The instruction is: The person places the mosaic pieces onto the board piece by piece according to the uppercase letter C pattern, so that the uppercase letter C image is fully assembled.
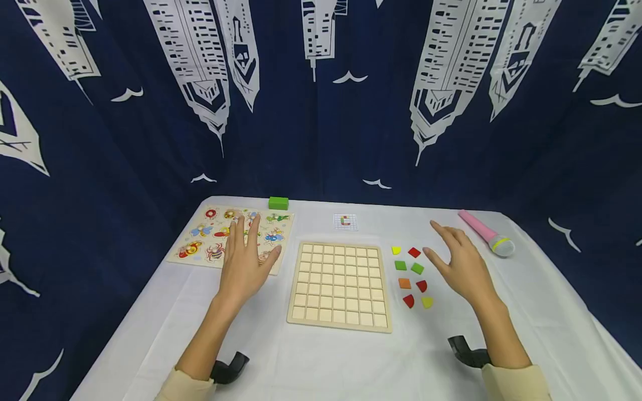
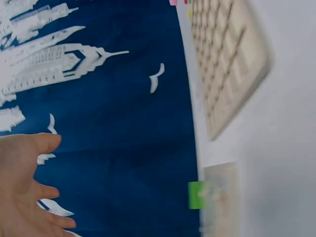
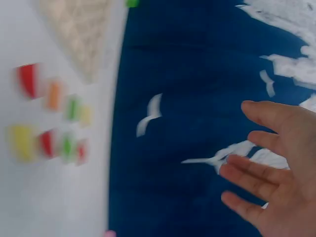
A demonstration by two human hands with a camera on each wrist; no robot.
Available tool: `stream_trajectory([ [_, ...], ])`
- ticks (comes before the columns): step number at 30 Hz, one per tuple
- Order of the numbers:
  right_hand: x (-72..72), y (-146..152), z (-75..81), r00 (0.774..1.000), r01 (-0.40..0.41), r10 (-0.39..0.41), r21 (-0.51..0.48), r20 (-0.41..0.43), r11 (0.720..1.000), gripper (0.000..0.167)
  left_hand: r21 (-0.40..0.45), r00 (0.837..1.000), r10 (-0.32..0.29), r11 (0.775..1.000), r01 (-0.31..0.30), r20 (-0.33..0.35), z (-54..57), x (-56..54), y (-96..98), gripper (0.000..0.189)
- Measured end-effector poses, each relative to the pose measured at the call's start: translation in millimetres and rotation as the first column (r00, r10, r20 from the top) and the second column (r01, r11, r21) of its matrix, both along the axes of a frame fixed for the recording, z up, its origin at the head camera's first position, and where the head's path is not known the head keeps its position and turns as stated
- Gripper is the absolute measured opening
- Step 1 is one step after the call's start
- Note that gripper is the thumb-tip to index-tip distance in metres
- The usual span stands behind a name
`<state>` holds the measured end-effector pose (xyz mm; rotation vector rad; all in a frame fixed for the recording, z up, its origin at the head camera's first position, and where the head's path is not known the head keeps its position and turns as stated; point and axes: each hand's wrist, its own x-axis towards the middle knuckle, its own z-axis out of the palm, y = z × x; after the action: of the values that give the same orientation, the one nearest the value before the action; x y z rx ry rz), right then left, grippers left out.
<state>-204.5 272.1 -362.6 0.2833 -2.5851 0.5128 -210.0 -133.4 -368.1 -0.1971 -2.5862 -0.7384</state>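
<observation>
My left hand [image 1: 244, 267] hangs with fingers spread, overlapping the wooden insect puzzle board [image 1: 175, 253] in the head view. Nothing is in its grasp; the left wrist view shows the same hand [image 2: 24, 187] with fingers extended. My right hand [image 1: 463, 267] holds nothing either, its fingers loosely extended just right of several small coloured pieces. Among these are an orange square [image 1: 404, 283], a red quarter-round piece [image 1: 408, 301], a green piece [image 1: 417, 268] and a yellow piece [image 1: 427, 302]. Between the hands lies a wooden grid board [image 1: 339, 285] with bare squares.
A small card [image 1: 345, 221] with a coloured pattern on a grid lies behind the grid board. At the back edge sits a green block [image 1: 278, 203]. A pink toy microphone [image 1: 486, 233] lies at the far right. Behind the white table [image 1: 321, 367] hangs a dark blue patterned curtain [image 1: 321, 139].
</observation>
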Motion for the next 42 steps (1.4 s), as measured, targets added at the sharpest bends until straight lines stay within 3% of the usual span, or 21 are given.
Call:
stream_trajectory([
  [5,10.3,21,-40.1,0.999,0.029,-0.028,-0.018,0.04,0.999,0.06,0.128,1.0,-0.022,0.991,0.024,-0.014,-33.0,7.4,6.6,0.071],
  [11,23.6,35,-77.3,0.967,0.041,-0.042,0.011,0.252,0.999,0.065,0.182,0.985,-0.134,0.977,0.114,0.105,-80.8,12.9,14.3,0.075],
  [15,31.9,37,-93.4,0.933,0.063,-0.06,0.003,0.356,0.998,0.072,0.196,0.953,-0.244,0.958,0.208,0.18,-105.1,14.1,17.5,0.083],
  [18,35.1,39,-103.5,0.912,0.102,-0.088,-0.013,0.401,0.995,0.076,0.213,0.908,-0.34,0.932,0.292,0.244,-116.3,14.3,20.4,0.089],
  [21,35.2,39,-113.5,0.897,0.135,-0.112,-0.025,0.427,0.991,0.078,0.203,0.868,-0.391,0.918,0.342,0.305,-122.9,15.3,21.6,0.096],
  [24,33.6,37,-120.7,0.899,0.152,-0.13,-0.02,0.419,0.988,0.072,0.158,0.848,-0.401,0.916,0.368,0.346,-126.8,16.4,21.2,0.104],
  [31,29.7,27,-124.8,0.91,0.161,-0.155,0.015,0.384,0.987,0.059,0.014,0.849,-0.382,0.914,0.405,0.365,-133.4,16.9,20.5,0.114],
  [37,27.8,26,-123.8,0.923,0.147,-0.138,0.003,0.358,0.989,0.048,0.002,0.852,-0.382,0.913,0.409,0.357,-132.8,18.7,19.9,0.11],
  [42,28.2,32,-121.7,0.931,0.072,-0.051,-0.043,0.362,0.996,0.031,0.0,0.85,-0.394,0.907,0.42,0.349,-131.9,18.8,20.5,0.108],
])
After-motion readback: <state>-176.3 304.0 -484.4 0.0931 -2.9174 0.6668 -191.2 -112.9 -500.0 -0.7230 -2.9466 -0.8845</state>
